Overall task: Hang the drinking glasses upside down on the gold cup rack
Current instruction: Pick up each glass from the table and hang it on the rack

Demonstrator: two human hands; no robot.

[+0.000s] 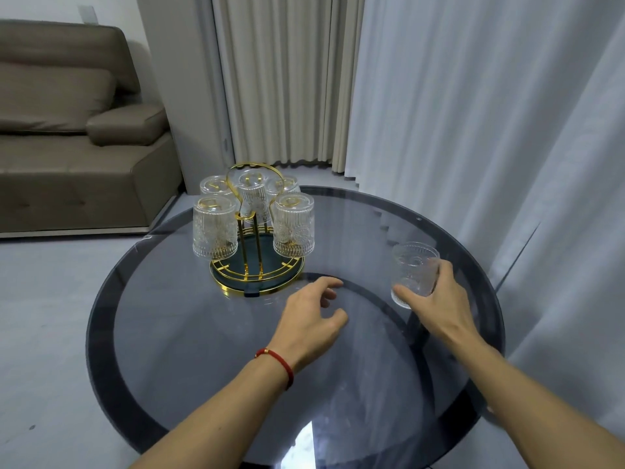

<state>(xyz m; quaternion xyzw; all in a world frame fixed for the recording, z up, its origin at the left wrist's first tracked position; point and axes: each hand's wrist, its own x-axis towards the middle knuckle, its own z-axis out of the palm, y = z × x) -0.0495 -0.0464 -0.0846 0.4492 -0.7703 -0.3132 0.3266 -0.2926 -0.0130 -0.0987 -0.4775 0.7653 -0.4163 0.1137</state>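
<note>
Nearest the camera, above the round smoked-glass table (203,350), the left hand (309,319) with a red cord bracelet (282,365) at its wrist hovers empty, fingers loosely spread, while the right hand (439,299) is wrapped around an upright embossed drinking glass (413,270) that seems to stand on the tabletop, though contact is hard to judge through the clear glass. Beyond the hands, toward the table's far left, stands the gold cup rack (252,238) on its round dark tray (270,282), with five matching glasses hung upside down around its looped handle. Farther back are a brown sofa (67,147) and pale curtains (439,113).
</note>
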